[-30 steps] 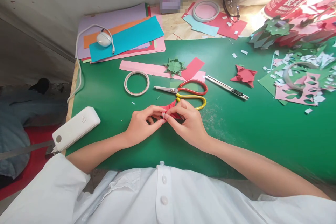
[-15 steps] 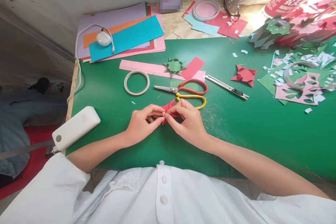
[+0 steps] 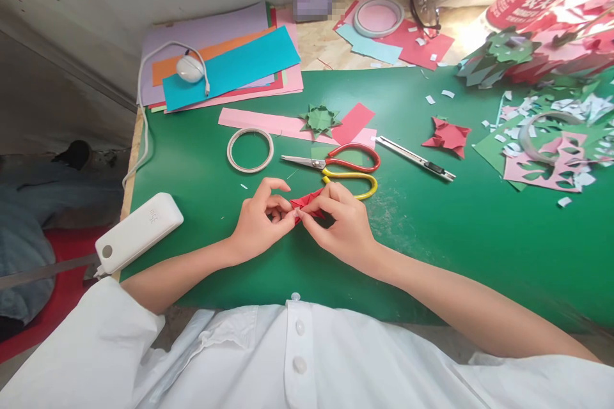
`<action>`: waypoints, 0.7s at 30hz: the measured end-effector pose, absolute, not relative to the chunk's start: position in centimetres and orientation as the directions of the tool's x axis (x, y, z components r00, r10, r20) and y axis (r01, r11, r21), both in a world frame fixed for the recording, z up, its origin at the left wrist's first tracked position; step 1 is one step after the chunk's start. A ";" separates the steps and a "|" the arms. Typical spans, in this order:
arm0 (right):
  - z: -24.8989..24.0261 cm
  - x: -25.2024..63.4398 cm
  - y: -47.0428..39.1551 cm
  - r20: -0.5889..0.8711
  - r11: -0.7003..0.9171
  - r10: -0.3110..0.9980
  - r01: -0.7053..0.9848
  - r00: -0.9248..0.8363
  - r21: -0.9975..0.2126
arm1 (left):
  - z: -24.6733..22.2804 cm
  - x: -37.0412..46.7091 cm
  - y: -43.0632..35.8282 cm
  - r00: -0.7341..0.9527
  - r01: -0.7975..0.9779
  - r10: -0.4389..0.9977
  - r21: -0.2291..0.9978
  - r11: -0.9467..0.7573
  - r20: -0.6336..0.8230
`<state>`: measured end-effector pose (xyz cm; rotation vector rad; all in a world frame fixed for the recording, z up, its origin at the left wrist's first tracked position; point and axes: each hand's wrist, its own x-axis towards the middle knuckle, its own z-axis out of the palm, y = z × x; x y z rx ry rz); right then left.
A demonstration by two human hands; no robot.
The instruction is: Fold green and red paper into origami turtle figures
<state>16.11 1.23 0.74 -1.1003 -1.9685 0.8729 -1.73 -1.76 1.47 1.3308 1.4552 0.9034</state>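
Between my two hands is a piece of folded red paper (image 3: 307, 200), partly hidden by the fingers. My left hand (image 3: 261, 217) grips its left end with the thumb and curled fingers, the index finger raised off it. My right hand (image 3: 343, 220) pinches the same paper from the right, its thumb and index fingertip meeting my left thumb. Just beyond the hands lie scissors (image 3: 330, 165) with one red and one yellow handle. A green folded paper star (image 3: 320, 121) and a red folded paper star (image 3: 448, 137) rest farther off.
A tape roll (image 3: 250, 150), a pink strip (image 3: 259, 123) and a utility knife (image 3: 415, 158) lie around the scissors. Coloured sheets (image 3: 230, 70) are stacked at the back left, above a white power bank (image 3: 139, 233). Paper scraps (image 3: 542, 163) cover the right side.
My left index finger has lifted away from the red paper. The paper has tilted and turned slightly between my hands. My right hand keeps its pinch.
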 end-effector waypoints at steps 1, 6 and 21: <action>0.8 16.1 1.3 0.254 0.413 0.886 0.411 -0.388 -0.813 | 1.5 -1.7 -1.7 0.023 0.302 0.988 0.943 0.141 -0.156; 1.0 16.3 1.9 0.258 0.397 0.901 0.425 -0.348 -0.813 | 1.3 -1.9 -1.6 -0.002 0.247 0.982 0.951 0.185 -0.190; 1.2 16.4 1.7 0.055 0.157 0.925 0.246 -0.377 -0.956 | 1.3 -2.2 -1.3 0.029 0.063 0.953 0.952 0.300 -0.303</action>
